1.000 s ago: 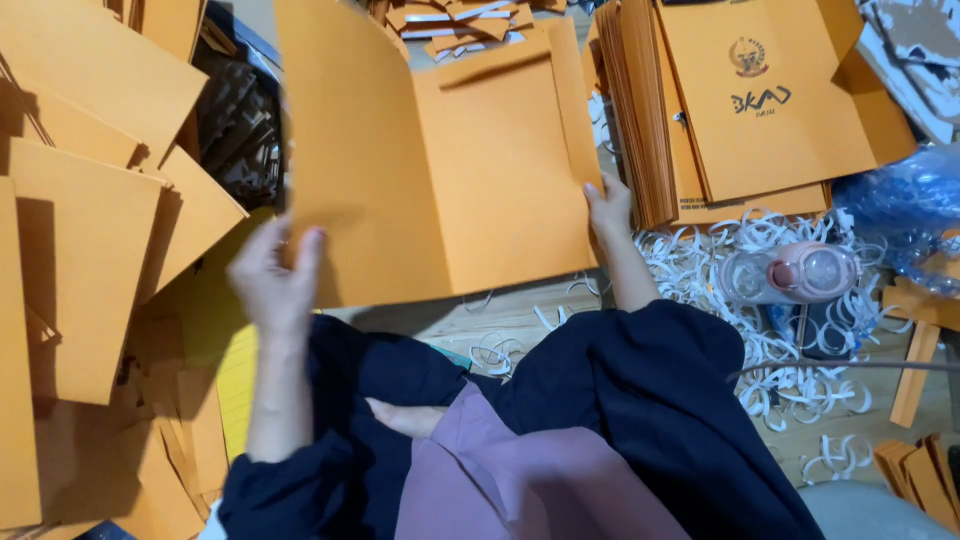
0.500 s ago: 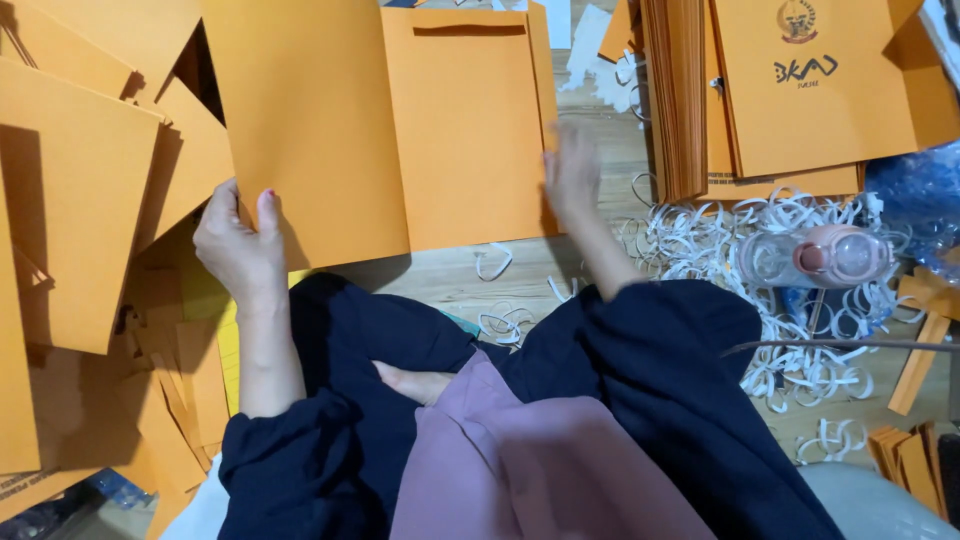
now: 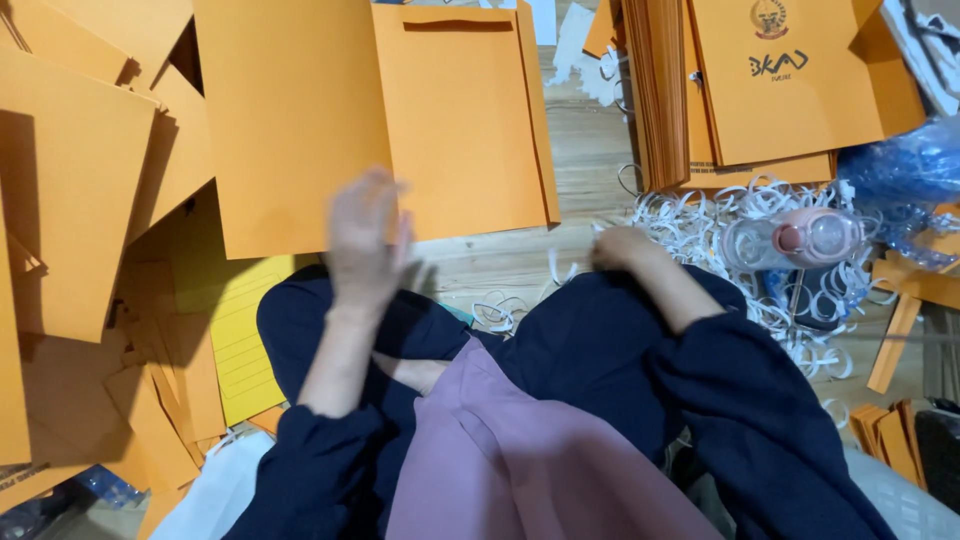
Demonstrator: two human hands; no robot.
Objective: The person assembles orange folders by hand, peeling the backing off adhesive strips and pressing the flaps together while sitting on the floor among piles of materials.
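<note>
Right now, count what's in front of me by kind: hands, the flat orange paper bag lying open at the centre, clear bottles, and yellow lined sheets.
Hands: 2, left hand and right hand
Orange paper bag: 1
Clear bottle: 1
Yellow lined sheet: 1
Total: 5

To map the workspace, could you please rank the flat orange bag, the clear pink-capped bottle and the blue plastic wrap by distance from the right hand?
From the right hand:
1. Flat orange bag, up-left, nearest.
2. Clear pink-capped bottle, to its right among white paper strips.
3. Blue plastic wrap, far right edge.
</note>
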